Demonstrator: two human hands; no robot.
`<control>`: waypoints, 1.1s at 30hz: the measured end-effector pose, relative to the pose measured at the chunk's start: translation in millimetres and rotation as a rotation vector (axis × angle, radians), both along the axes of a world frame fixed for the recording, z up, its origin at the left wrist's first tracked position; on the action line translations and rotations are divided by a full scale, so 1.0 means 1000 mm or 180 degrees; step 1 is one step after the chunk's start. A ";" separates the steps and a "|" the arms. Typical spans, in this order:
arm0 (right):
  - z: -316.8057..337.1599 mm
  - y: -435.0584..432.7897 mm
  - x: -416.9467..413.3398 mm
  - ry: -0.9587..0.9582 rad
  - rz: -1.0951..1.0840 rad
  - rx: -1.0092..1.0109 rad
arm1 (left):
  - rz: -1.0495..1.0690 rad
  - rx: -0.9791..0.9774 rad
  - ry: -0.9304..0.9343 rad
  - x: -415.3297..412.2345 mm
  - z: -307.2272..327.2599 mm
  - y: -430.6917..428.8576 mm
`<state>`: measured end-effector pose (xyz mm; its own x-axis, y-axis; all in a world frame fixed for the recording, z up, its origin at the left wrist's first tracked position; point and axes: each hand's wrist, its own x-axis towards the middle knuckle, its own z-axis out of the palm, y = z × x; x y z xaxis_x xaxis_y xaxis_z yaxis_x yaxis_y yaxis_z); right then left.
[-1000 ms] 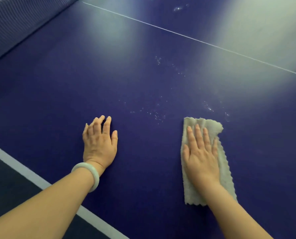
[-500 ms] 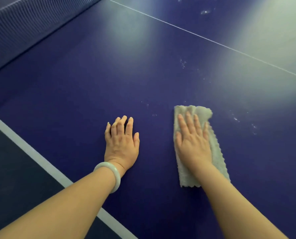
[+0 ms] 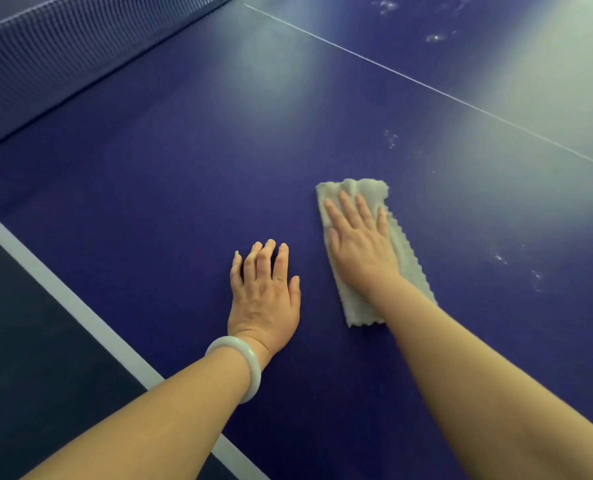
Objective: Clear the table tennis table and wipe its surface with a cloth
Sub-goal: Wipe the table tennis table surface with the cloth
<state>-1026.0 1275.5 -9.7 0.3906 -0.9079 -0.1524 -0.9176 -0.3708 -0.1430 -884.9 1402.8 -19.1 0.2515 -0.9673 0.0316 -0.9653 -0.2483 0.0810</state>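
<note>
The blue table tennis table (image 3: 156, 188) fills the head view. A folded grey cloth (image 3: 411, 261) lies flat on it, right of centre. My right hand (image 3: 361, 242) presses palm-down on the cloth, fingers spread and pointing away from me. My left hand (image 3: 265, 296) rests flat on the bare table just left of the cloth, holding nothing, with a pale bangle (image 3: 243, 362) on its wrist. White dusty specks (image 3: 390, 138) mark the surface beyond the cloth, and more specks (image 3: 535, 277) lie to its right.
The net (image 3: 63, 50) runs across the top left. A thin white centre line (image 3: 426, 86) crosses diagonally at the upper right. The table's white edge stripe (image 3: 80, 310) runs along the lower left, with dark floor (image 3: 28, 358) beyond it.
My right hand has slid the cloth leftward and slightly away from me, ending close beside my left hand. The specks between the hands are gone. The view has shifted left.
</note>
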 end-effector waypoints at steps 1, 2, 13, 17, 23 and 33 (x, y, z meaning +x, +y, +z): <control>-0.001 -0.007 -0.016 0.0015 -0.0359 0.0006 | 0.0004 0.0022 0.0004 0.000 0.000 0.000; -0.002 -0.005 -0.034 0.0005 -0.0735 0.0008 | 0.0004 0.0032 0.0006 0.000 0.000 0.001; -0.005 0.064 -0.012 -0.0099 -0.0044 -0.0105 | 0.0002 0.0012 0.0037 -0.001 0.002 0.002; -0.002 0.010 -0.026 -0.0117 0.0423 -0.0064 | 0.0060 0.0152 0.0014 -0.002 0.005 0.000; -0.005 0.023 -0.090 0.0071 -0.1101 -0.0028 | 0.0045 0.0165 0.0020 -0.001 0.005 0.001; -0.011 0.023 -0.084 0.0149 -0.1036 -0.0158 | -0.0552 -0.0344 0.0313 0.010 0.011 -0.053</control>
